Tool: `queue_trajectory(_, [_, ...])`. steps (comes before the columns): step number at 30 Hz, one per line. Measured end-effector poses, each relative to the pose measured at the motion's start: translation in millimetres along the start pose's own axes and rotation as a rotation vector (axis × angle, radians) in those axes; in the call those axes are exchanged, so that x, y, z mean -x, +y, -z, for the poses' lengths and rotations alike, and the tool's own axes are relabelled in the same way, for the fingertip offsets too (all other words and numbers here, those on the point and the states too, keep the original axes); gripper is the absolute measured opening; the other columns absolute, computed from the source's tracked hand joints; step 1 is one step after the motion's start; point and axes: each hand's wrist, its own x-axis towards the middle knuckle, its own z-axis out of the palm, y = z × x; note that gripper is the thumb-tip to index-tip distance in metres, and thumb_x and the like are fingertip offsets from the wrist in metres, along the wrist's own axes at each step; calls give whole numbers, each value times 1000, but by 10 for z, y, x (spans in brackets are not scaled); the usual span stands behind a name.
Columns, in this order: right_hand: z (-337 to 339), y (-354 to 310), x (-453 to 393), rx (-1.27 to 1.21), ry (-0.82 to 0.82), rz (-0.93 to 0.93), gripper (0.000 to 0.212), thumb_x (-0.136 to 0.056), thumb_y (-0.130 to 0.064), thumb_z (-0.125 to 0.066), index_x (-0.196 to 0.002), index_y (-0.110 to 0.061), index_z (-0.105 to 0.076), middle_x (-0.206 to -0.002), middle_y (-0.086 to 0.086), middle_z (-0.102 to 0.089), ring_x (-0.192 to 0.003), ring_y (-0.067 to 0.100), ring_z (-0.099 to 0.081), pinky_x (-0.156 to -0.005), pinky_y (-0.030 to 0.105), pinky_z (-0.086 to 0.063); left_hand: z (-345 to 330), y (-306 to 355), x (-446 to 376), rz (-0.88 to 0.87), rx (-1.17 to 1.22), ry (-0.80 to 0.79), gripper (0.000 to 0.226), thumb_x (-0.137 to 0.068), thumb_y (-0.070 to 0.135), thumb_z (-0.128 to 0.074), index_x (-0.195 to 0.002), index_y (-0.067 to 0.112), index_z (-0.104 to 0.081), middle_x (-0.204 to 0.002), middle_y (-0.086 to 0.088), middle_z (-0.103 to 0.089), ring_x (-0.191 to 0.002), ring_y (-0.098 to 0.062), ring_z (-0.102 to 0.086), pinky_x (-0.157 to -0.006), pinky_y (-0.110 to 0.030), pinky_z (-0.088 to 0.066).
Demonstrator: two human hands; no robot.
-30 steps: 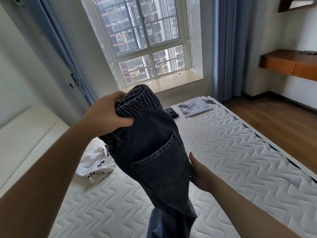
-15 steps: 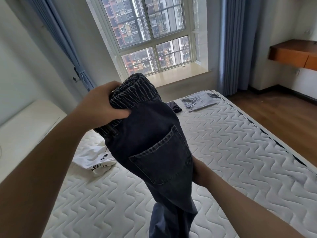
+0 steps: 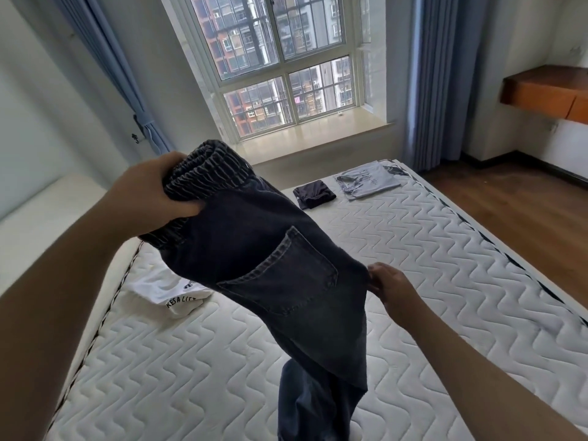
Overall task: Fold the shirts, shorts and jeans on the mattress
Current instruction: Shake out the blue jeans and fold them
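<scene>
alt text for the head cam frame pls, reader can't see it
A person holds dark jeans up over a white quilted mattress, left hand gripping the elastic waistband, right hand pinching the seat edge. Behind lie a crumpled white shirt, a dark folded garment and a folded grey shirt.

jeans (image 3: 261, 268) above mattress (image 3: 413, 265), shirt (image 3: 173, 292) left

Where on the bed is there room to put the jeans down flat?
Bare mattress runs down the right side, from the folded grey shirt and dark folded piece near the window toward the near edge. Another bare patch lies near left, below the crumpled white shirt. The far end is crowded. The jeans hang over the middle, hiding it.
</scene>
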Motion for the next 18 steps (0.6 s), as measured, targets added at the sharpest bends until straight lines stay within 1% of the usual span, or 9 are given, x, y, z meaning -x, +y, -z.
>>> queue_trajectory(3, [-33, 144, 98, 7, 8, -122, 34, -105, -21, -38, -86, -7, -62, -95, 13, -73, -96, 23, -70, -97, 41, -48, 72, 32, -12, -22, -15, -20, 50, -70, 18, -85, -112, 34, -65, -90, 22, -66, -84, -11, -63, -79, -32, -43])
queue_trajectory(5, [-157, 298, 151, 93, -13, -258, 40, -106, -35, -36, -94, -8, -63, -103, 11, -74, -103, 22, -68, -99, 41, -46, 111, 65, -26, -58, -29, -40, 45, -70, 19, -85, -109, 31, -67, -90, 19, -68, -84, 2, -61, -74, -26, -43])
queue_trajectory(7, [-338, 447, 255, 186, -56, -378, 51, -103, -53, -28, -104, -17, -65, -113, 2, -71, -105, 17, -65, -98, 38, -45, 133, 89, -32, -97, -61, -51, 42, -70, 18, -85, -108, 27, -68, -88, 12, -70, -81, 7, -59, -71, -19, -40])
queue_trajectory(9, [-486, 605, 355, 266, -109, -448, 62, -95, -68, -22, -119, -25, -60, -124, -7, -62, -114, 15, -60, -102, 35, -43, 146, 103, -16, -115, -94, -59, 41, -70, 17, -85, -107, 25, -68, -86, 9, -69, -77, 2, -59, -71, -18, -38])
queue_trajectory(11, [-594, 755, 385, 283, -116, -491, 73, -92, -72, -20, -135, -22, -52, -136, -2, -55, -126, 21, -53, -107, 37, -40, 169, 93, 13, -116, -112, -56, 44, -70, 18, -85, -108, 26, -67, -87, 8, -68, -79, -10, -60, -72, -24, -38])
queue_trajectory(13, [-714, 815, 376, 221, -99, -497, 68, -95, -65, -22, -138, -20, -49, -144, 3, -50, -127, 23, -51, -105, 36, -40, 207, 66, 46, -106, -118, -60, 46, -68, 19, -85, -107, 32, -65, -86, 13, -66, -83, -14, -61, -75, -28, -38])
queue_trajectory(14, [-780, 816, 351, 149, -72, -499, 65, -96, -62, -23, -137, -18, -49, -144, 5, -51, -127, 24, -51, -103, 35, -41, 236, 47, 72, -101, -117, -68, 48, -67, 19, -85, -106, 37, -64, -86, 18, -66, -83, -10, -62, -74, -26, -39])
queue_trajectory(17, [-929, 756, 332, -194, -71, -472, 68, -96, -62, -21, -134, -16, -53, -132, -1, -60, -123, 21, -58, -87, 26, -53, 326, 5, 160, -92, -104, -87, 54, -66, 19, -85, -98, 54, -59, -86, 27, -65, -82, 16, -58, -72, -18, -39])
queue_trajectory(18, [-969, 750, 328, -281, -98, -466, 71, -96, -65, -21, -134, -15, -54, -129, -1, -61, -123, 26, -58, -86, 30, -56, 359, -8, 194, -91, -97, -91, 54, -66, 18, -85, -93, 57, -58, -86, 30, -65, -81, 21, -57, -72, -17, -40])
